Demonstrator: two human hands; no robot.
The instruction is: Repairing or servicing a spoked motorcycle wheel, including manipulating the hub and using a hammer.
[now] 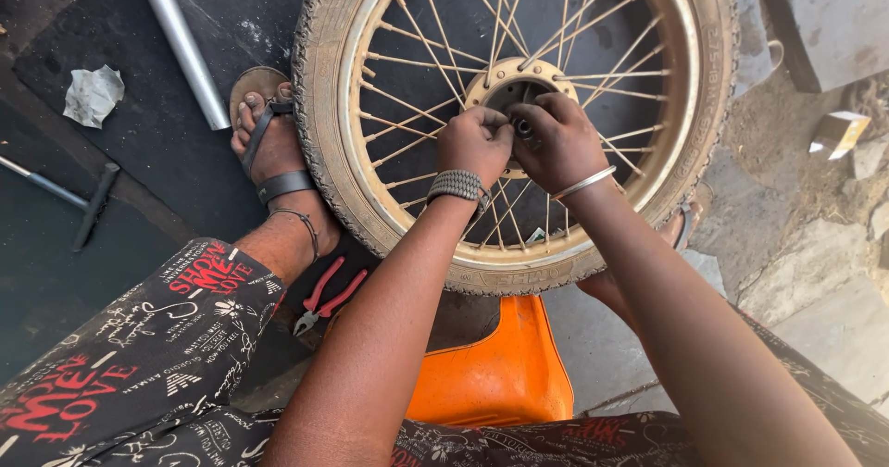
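Both hands are curling tight at the spoked wheel: left hand and right hand are pinching a small part (mostly hidden) at the hub.

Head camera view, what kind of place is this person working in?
Probably a roadside or yard repair spot for motorcycles: a spoked wheel lies on the ground, red-handled pliers and a T-handle tool lie on dark mats, and both hands work at the hub.

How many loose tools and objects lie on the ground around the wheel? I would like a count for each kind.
Red-handled pliers: 1
Dark T-shaped metal wrench: 1
Silver metal tube: 1
Crumpled grey rag: 1
Total: 4
Both hands, left hand and right hand, are at the hub of the dusty spoked wheel.
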